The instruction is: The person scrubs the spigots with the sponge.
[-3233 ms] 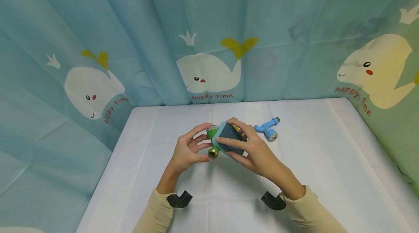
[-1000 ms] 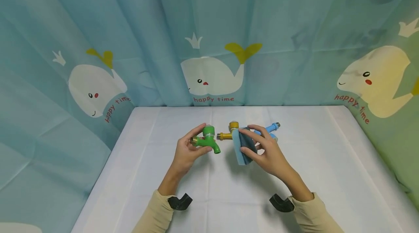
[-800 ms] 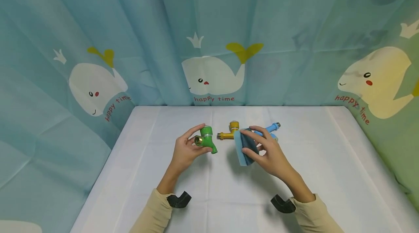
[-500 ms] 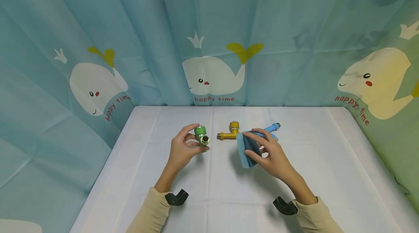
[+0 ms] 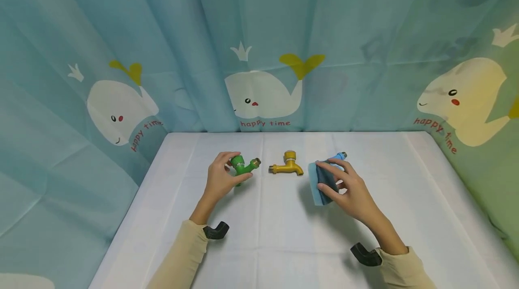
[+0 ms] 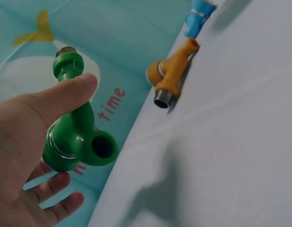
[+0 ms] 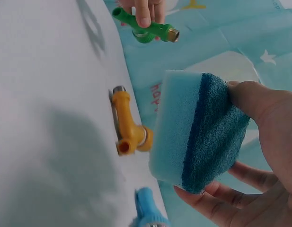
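A green faucet (image 5: 245, 169) is pinched by my left hand (image 5: 220, 177) above the left middle of the table. In the left wrist view the thumb lies across the green faucet's body (image 6: 72, 135), its spout facing the camera. My right hand (image 5: 353, 192) grips a two-layer sponge (image 5: 314, 185), light blue foam with a dark blue scouring pad, raised over the table. The right wrist view shows the sponge (image 7: 176, 127) held by its edges, apart from every faucet. Between the hands a yellow faucet (image 5: 287, 168) lies on the table. Behind the sponge, a blue faucet (image 5: 339, 157) is partly hidden.
A white cloth covers the table (image 5: 259, 235). Past its far edge hangs a blue-green curtain (image 5: 182, 54) printed with whales. Both sleeves carry black curved mounts, one near the left wrist (image 5: 216, 230) and one near the right wrist (image 5: 366, 254).
The sponge was against the green faucet earlier; the hands have since moved apart. The left hand has shifted left, turning the faucet round, and the right hand has carried the sponge right, uncovering the yellow faucet.
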Demonstrator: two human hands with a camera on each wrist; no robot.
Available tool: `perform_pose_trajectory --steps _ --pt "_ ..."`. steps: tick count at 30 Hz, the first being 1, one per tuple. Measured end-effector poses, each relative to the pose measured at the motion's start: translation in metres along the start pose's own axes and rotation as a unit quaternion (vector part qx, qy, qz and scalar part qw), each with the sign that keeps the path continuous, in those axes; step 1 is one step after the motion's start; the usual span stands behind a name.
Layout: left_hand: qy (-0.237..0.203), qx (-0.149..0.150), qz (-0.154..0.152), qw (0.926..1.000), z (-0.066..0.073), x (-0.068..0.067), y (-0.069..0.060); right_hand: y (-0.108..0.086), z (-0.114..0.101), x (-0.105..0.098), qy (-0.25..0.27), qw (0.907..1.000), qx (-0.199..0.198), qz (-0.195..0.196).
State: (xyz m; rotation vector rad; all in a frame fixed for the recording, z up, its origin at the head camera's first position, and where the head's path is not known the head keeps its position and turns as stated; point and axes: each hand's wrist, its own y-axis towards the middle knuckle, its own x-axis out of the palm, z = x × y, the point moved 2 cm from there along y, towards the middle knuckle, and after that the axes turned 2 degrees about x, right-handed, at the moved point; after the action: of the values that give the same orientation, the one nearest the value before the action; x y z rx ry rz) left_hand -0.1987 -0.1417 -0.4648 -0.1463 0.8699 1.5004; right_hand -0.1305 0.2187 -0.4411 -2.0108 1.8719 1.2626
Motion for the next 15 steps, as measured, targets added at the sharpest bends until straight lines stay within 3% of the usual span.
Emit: perform_pose_trajectory --steps 15 --pt "0.071 -0.038 -0.039 0.996 -0.012 0.012 0.022 -0.005 0.013 -0.016 -0.024 0.9997 0.009 0.004"
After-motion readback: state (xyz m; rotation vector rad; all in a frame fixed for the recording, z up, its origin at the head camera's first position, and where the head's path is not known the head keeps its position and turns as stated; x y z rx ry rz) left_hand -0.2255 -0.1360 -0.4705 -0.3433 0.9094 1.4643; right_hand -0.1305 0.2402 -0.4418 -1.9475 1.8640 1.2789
